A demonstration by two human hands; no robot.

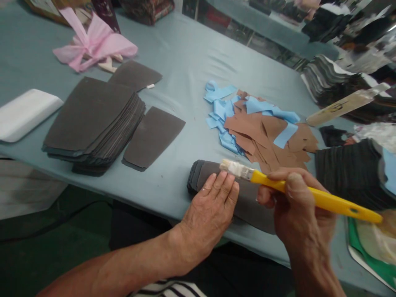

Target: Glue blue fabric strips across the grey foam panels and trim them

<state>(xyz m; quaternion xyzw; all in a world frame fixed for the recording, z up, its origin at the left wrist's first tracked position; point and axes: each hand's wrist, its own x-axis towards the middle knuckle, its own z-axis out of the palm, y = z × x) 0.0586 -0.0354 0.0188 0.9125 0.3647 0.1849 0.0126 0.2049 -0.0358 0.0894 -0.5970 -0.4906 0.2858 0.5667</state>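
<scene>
In my right hand (301, 202) is a paintbrush (278, 183) with a yellow handle, its bristles pointing left and coated in something whitish. My left hand (213, 204) lies flat, fingers stretched out, on a small stack of dark grey-brown cut pieces (253, 206) near the table's front edge. The bristle end sits just beyond my left fingertips, over the stack; whether it touches the top piece I cannot tell. Further left stands a taller stack of similar dark pieces (93, 115), with a single dark piece (154, 136) beside it.
Brown offcuts and blue strips (262, 128) lie heaped on the blue-grey table (176, 74). Dark stacked pieces (349, 173) stand at the right, below a labelled stick (346, 105). Pink cloth (95, 43) and a white block (27, 113) are at the left.
</scene>
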